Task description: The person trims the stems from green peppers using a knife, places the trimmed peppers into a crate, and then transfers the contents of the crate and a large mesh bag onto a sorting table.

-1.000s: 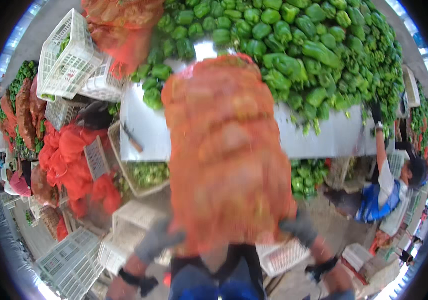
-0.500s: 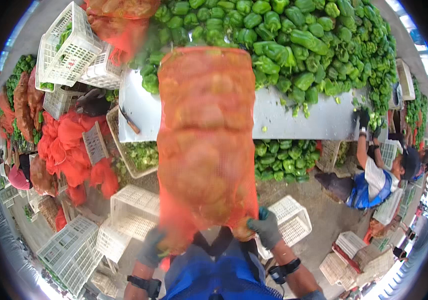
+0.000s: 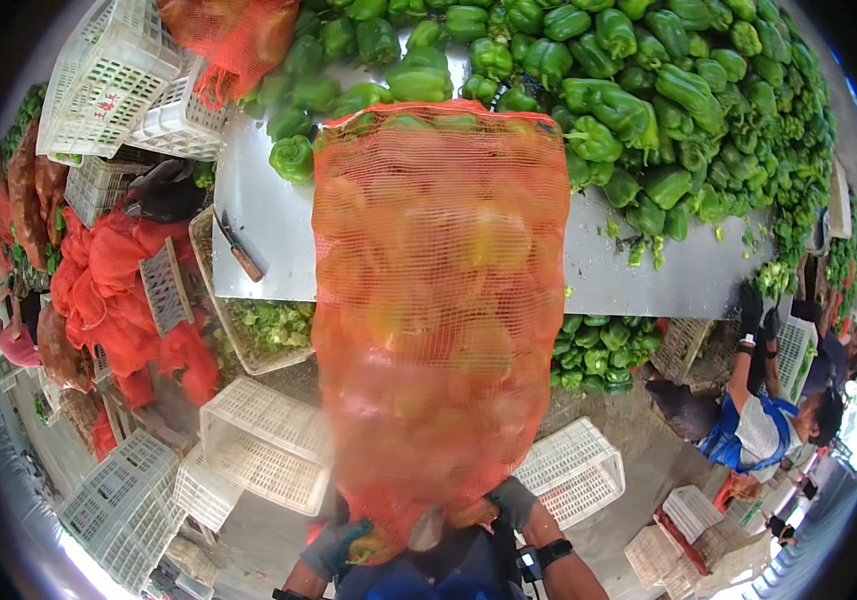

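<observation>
A full orange-red mesh sack (image 3: 439, 290) hangs or rests in front of me, its far end overlapping a metal table. Rounded vegetables, apparently peppers, press against the netting. At the sack's near left corner my left hand (image 3: 337, 548), in a dark glove, is closed on the mesh around a bulging vegetable. My right hand (image 3: 512, 503), also gloved, grips the near right corner in the same way. The sack hides part of both hands' fingers.
Green bell peppers (image 3: 639, 110) are heaped across the metal table (image 3: 639, 265). A knife (image 3: 241, 250) lies at its left. White plastic crates (image 3: 267, 440) stand on both sides, one crate (image 3: 571, 470) by my right hand. Red mesh bags (image 3: 114, 280) pile up left. A person (image 3: 749, 410) works at right.
My hands have drawn down and toward my body with the sack's near corners. The sack looks wider, and more of the mesh shows. The other person remains at the right.
</observation>
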`<state>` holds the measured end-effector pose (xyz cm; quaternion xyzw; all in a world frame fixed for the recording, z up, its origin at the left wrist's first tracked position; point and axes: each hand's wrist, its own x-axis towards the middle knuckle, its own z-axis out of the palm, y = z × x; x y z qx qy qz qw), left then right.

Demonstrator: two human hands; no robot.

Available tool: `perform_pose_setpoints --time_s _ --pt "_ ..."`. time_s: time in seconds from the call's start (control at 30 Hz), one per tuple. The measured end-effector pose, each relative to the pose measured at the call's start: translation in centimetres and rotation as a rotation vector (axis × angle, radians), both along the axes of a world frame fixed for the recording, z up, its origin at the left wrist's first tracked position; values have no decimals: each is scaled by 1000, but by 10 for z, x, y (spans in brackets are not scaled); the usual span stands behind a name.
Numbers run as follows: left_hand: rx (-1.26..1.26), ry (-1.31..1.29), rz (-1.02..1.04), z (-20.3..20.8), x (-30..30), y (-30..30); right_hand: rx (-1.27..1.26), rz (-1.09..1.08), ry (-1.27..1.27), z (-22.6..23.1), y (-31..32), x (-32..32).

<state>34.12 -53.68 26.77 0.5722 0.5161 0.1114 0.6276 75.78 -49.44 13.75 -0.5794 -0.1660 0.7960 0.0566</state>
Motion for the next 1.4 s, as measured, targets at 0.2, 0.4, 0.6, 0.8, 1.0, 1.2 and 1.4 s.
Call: perform_pose_setpoints --time_s 0.2,0.4,0.6,0.8,1.0,1.2,1.4 --pt "-607 -342 870 -30 24 24 63 81 -49 -25 21 -24" --pt "-759 -1153 1135 -35 -3 83 102 -59 -8 54 107 -48" --pt "-101 -517 1004 139 -56 224 432 -233 262 312 308 -45" --pt "568 -400 1009 278 -75 248 1206 -334 415 486 390 -57" --pt "-116 -1135 1035 214 -29 229 850 -705 571 429 351 -64" --pt "-231 -706 1131 216 55 200 716 -737 402 385 308 -88" --pt "-392 -789 1328 152 47 140 469 -887 406 368 280 -60"
